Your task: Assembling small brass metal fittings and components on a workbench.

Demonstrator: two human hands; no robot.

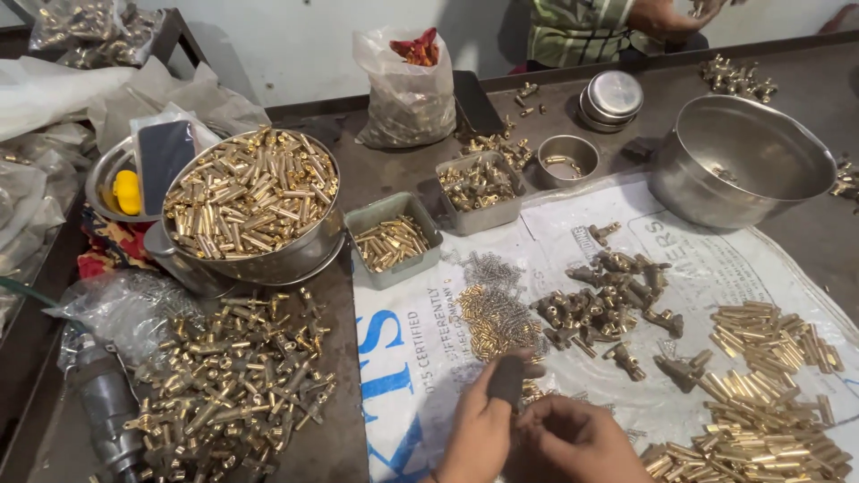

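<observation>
At the bottom middle, my left hand (483, 429) is closed around a small dark tool (507, 379) that sticks up from the fist. My right hand (573, 440) lies right beside it, fingers curled in; what they hold is hidden. Just above both hands lies a heap of small brass pins (495, 317) on a white printed sheet (420, 349). To the right are dull brass fittings (604, 300) and rows of brass tubes (761, 394).
A steel bowl full of brass tubes (255, 192) stands at left, with a loose pile of brass fittings (237, 380) below it. Two small trays (394, 240) (479, 188), a large empty steel pot (743, 161), a plastic bag (407, 89) and another person (617, 27) are at the back.
</observation>
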